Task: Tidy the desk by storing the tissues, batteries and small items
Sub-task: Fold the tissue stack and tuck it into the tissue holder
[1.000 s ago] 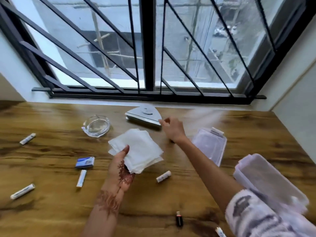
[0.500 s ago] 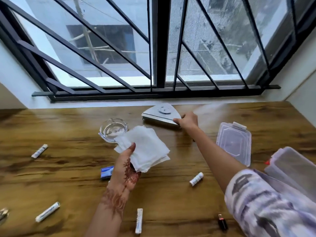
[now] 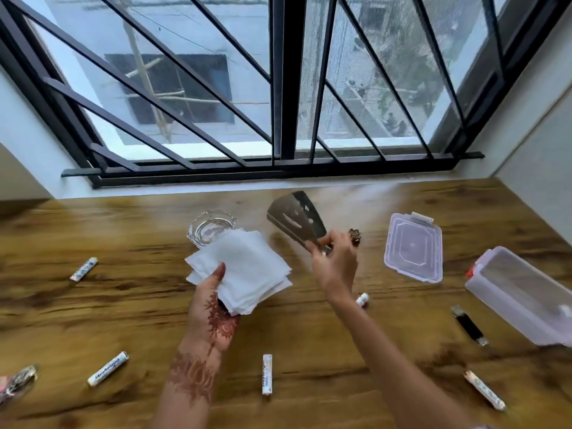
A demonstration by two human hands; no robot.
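Batteries, left: on my feed the upper-left battery (image 3: 83, 269) and the lower-left battery (image 3: 107, 373) lie flat on the wooden desk (image 3: 93, 314), well apart
Glass ashtray (image 3: 212, 227): on the desk, its near side covered by the tissues from my view
Tissues (image 3: 247, 267): white stack held up above the desk, centre-left
Left hand (image 3: 213, 311): grasping the tissues, thumb on top
Middle battery (image 3: 267, 378): flat on the desk between the two forearms
Metal holder (image 3: 297, 224): raised and tilted, slotted face toward me, blurred
Right hand (image 3: 335, 264): pinching the holder's near corner
Small brown item (image 3: 355, 236): just right of that hand; I cannot tell what it is
Short battery (image 3: 362, 300): on the desk beside the right wrist
Clear lid (image 3: 413, 246): flat on the desk
Black stick (image 3: 469, 326): between lid and container, nearer me
Right battery (image 3: 484, 394): near the front edge
Clear container (image 3: 523, 295): at the right edge of my view
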